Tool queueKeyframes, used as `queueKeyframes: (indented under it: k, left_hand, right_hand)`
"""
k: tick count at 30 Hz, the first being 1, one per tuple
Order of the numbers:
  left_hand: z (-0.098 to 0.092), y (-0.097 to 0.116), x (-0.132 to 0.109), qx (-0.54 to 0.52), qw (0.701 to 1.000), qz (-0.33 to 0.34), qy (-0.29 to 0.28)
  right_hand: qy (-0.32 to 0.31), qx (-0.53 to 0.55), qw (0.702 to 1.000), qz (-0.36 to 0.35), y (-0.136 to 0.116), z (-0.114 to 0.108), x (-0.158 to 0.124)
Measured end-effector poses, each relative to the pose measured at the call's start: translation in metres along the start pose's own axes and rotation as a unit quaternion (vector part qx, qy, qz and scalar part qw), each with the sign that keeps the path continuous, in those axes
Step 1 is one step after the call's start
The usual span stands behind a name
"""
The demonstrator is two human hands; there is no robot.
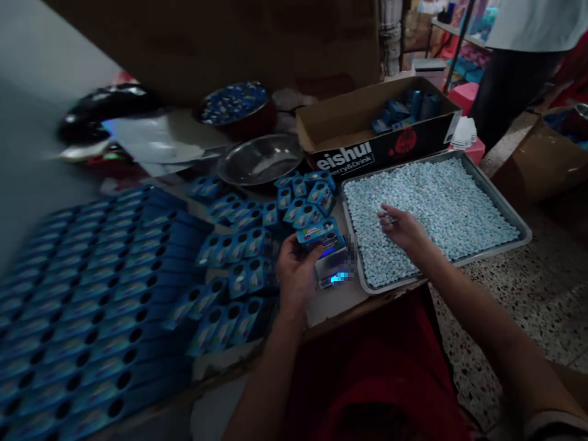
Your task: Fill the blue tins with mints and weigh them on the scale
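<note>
My left hand (296, 269) grips a small blue printed box (320, 233) between thumb and fingers. The box is on or just above a small scale (331, 268) with a lit blue display; whether they touch is hard to tell. Over the metal tray (525, 237) my right hand (400, 225) has its fingers curled around a few small pale-blue pellets. More of these pale-blue pellets (441, 196) fill the tray in a broad layer. Left of the scale stand several loose blue boxes (252, 275), each with a dark round spot on its face.
Stacked rows of blue boxes (92, 318) cover the table's left side. Behind are a metal bowl (261, 160), a red bowl (243, 116) heaped with blue-and-white pieces, and an open carton (340, 131) holding blue packs. A person (509, 73) stands at the upper right.
</note>
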State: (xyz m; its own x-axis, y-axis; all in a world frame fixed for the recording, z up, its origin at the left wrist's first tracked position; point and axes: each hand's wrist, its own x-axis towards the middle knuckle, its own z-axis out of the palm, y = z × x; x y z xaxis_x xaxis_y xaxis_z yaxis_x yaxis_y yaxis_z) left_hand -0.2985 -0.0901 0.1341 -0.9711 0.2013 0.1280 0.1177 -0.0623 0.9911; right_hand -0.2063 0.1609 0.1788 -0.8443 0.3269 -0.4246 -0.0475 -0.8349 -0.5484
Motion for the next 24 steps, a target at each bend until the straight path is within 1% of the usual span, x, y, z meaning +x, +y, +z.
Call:
queueKeyframes:
  k: [2,4,7,9,11,12,14,17,19,21,22,24]
  left_hand:
    - [-0.015,-0.013,-0.012,-0.025,0.999,-0.022,0.013]
    - [-0.023,-0.028,-0.019,-0.039,0.999,-0.035,0.015]
    - [-0.025,-0.046,-0.021,-0.052,0.998,-0.043,-0.018]
    - [-0.026,-0.048,-0.022,-0.037,0.998,-0.027,-0.040]
    - [-0.034,-0.040,-0.029,0.010,0.999,0.010,-0.042]
    - [-0.041,-0.032,-0.035,0.045,0.998,0.033,-0.043]
    - [-0.060,-0.011,-0.052,0.130,0.987,0.082,-0.054]
    - [-0.096,0.022,-0.084,0.250,0.950,0.168,-0.083]
    - [-0.116,0.038,-0.103,0.303,0.921,0.230,-0.084]
    - [-0.131,0.046,-0.118,0.329,0.903,0.268,-0.070]
    - [-0.135,0.048,-0.123,0.335,0.900,0.273,-0.059]
    - [-0.139,0.047,-0.130,0.332,0.906,0.260,-0.035]
  right_hand:
    - [0.011,-0.098,0.995,-0.010,-0.009,-0.004,-0.006]
    - [0.025,-0.183,0.983,0.007,-0.013,-0.001,-0.011]
    - [0.011,-0.277,0.960,0.038,-0.011,0.013,-0.018]
    - [0.002,-0.297,0.954,0.046,-0.006,0.026,-0.021]
    - [0.004,-0.298,0.953,0.053,-0.002,0.039,-0.024]
    - [0.005,-0.302,0.952,0.059,-0.001,0.045,-0.024]
    - [-0.004,-0.326,0.942,0.075,-0.001,0.053,-0.025]
    - [-0.045,-0.378,0.919,0.099,-0.002,0.062,-0.025]
    - [-0.070,-0.401,0.906,0.115,-0.002,0.066,-0.025]
    - [-0.071,-0.407,0.902,0.121,-0.001,0.071,-0.026]
    - [-0.065,-0.408,0.903,0.119,-0.001,0.075,-0.026]
    - [-0.048,-0.413,0.903,0.108,-0.002,0.083,-0.027]
